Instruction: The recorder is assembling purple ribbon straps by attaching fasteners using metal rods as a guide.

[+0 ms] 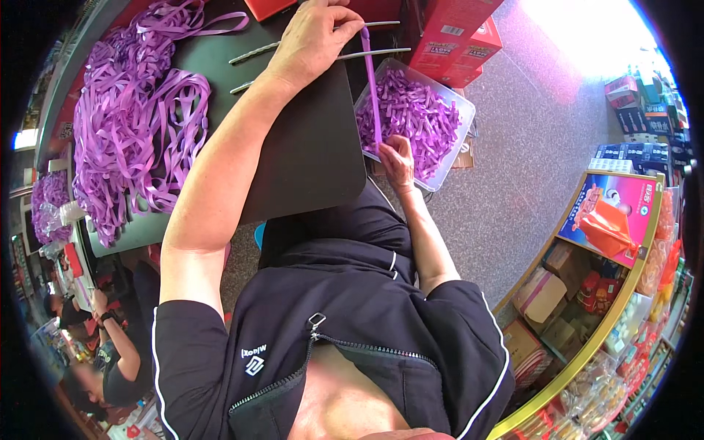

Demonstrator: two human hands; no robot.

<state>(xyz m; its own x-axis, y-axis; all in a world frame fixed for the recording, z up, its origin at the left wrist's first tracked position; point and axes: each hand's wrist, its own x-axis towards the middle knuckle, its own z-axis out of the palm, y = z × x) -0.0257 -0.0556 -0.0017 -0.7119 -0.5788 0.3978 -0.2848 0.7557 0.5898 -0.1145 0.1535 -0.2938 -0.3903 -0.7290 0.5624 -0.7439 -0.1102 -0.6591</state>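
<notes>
A narrow purple strap (373,88) runs between my two hands, drawn fairly straight. At the far edge of the black table, my left hand (315,37) pinches its upper end beside two thin metal rods (378,53). My right hand (398,163) closes on the lower end, over the near rim of a clear plastic bin (464,117). Many short purple strap pieces (418,117) fill that bin. To the left on the table (293,161) lies a large tangled heap of long purple straps (132,117).
Red boxes (455,40) stand behind the bin. At right is a shelf unit with a yellow edge (587,367), holding cartons and packets. Speckled floor (528,147) lies between them. Another person (110,359) works at lower left, near more purple straps (51,205).
</notes>
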